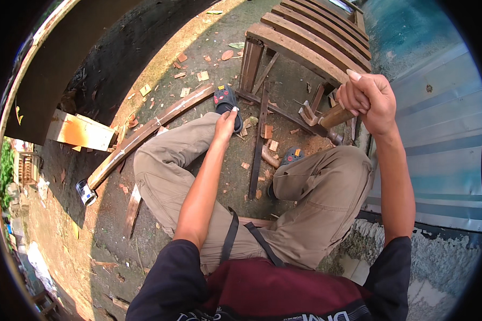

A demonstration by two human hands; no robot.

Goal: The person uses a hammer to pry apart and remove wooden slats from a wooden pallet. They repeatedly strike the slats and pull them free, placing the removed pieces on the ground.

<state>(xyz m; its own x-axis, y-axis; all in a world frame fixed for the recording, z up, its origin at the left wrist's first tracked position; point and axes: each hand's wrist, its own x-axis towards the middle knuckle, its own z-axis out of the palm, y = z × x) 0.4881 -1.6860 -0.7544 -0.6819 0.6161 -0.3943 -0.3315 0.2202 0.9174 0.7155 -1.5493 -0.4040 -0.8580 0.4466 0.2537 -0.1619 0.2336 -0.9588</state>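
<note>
My right hand [370,100] is raised at the right, its fingers wrapped round the wooden handle of a claw hammer [336,116]. The hammer's metal head points down and left, above the littered ground. In the middle, my left hand [227,124] is closed beside my left shoe [225,97], thumb stretched along the top; whatever its fingers hold is hidden. A long wooden plank [160,122] with pale streaks runs from the lower left up to that shoe. Between my feet lies a narrow dark wooden strip [259,147].
A slatted wooden bench [300,40] stands ahead on the right, beside a corrugated metal wall [434,139]. At the left are a wooden block [80,131] and a small can [85,192] by the plank's end. Wood chips [202,76] litter the ground.
</note>
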